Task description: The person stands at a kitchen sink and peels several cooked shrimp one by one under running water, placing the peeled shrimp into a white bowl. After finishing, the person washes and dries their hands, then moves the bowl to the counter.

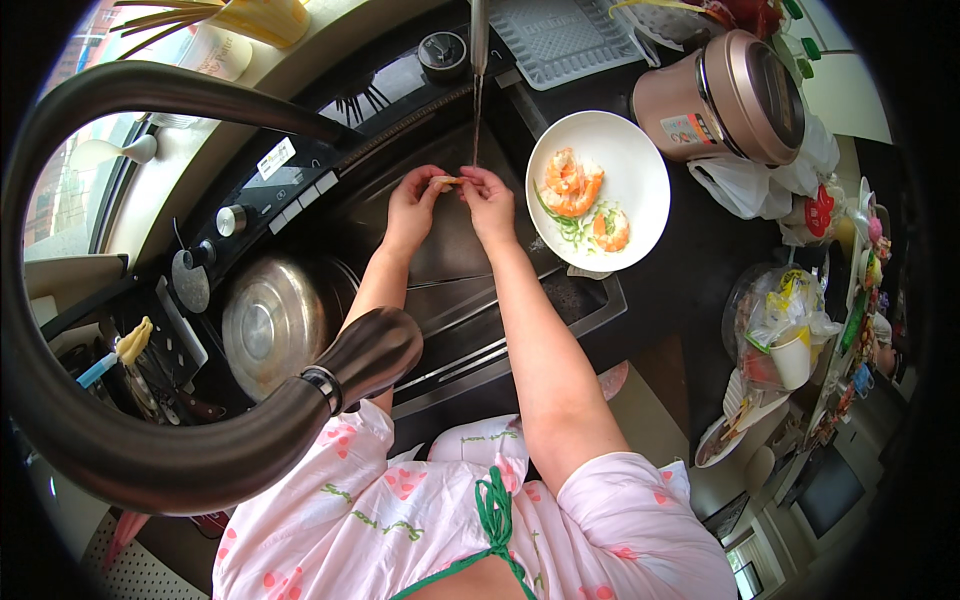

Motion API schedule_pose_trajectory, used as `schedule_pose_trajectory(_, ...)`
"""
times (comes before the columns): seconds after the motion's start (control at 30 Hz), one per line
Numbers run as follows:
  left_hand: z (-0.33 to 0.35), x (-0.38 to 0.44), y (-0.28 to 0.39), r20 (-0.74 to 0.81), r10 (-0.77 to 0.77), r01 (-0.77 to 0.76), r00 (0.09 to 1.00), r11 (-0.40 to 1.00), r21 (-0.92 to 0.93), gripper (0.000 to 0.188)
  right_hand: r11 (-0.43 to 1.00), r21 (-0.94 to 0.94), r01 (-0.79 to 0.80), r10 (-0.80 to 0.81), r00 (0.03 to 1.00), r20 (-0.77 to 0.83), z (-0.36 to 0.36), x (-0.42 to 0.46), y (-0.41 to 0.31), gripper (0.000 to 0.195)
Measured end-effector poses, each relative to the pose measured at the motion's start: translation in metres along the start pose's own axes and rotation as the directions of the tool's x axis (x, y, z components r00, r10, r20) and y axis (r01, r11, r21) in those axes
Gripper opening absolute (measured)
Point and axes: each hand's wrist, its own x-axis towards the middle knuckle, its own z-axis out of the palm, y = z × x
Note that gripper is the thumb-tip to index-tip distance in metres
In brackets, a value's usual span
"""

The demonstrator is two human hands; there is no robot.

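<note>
My left hand (411, 210) and my right hand (489, 206) are close together over a dark sink basin (450, 255). Between their fingertips they pinch a small orange-and-white piece, apparently a shrimp (448, 181), partly covered by the fingers. A thin stream of water (478, 120) falls from a metal spout (479, 37), just behind my right fingers. Right of the sink sits a white plate (641, 195), bearing cooked shrimp (574, 184) and shredded greens (574, 231).
A dark curved faucet (150, 457) arches across the near left, its head above my left forearm. Left of the basin rests a round metal pan (274, 322). A rose-coloured rice cooker (675, 105), a clear plastic tray (562, 37) and bagged items (787, 300) occupy the right counter.
</note>
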Motion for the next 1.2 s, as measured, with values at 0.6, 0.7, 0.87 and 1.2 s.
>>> schedule_pose_trajectory(0.6, 0.035, 0.021, 0.017, 0.177, 0.297, -0.336, 0.938, 0.666, 0.666, 0.017, 0.628, -0.685, 0.370, -0.535, 0.844, -0.034, -0.007, -0.007, -0.029, 0.011)
schedule_pose_trajectory(0.7, 0.032, 0.017, 0.021, 0.220, 0.316, -0.369, 0.923, 0.566, 0.738, 0.020, 0.620, -0.708, 0.340, -0.474, 0.881, 0.008, -0.006, -0.009, -0.030, 0.010)
schedule_pose_trajectory(0.87, 0.025, 0.010, 0.022, 0.223, 0.259, -0.330, 0.940, 0.514, 0.792, 0.019, 0.576, -0.749, 0.327, -0.498, 0.867, -0.004, 0.003, -0.010, -0.029, 0.009)
schedule_pose_trajectory(1.2, 0.025, 0.009, 0.014, 0.082, 0.342, -0.305, 0.936, 0.671, 0.676, 0.016, 0.975, -0.211, 0.072, -0.123, 0.964, -0.236, 0.006, -0.008, -0.023, 0.011)
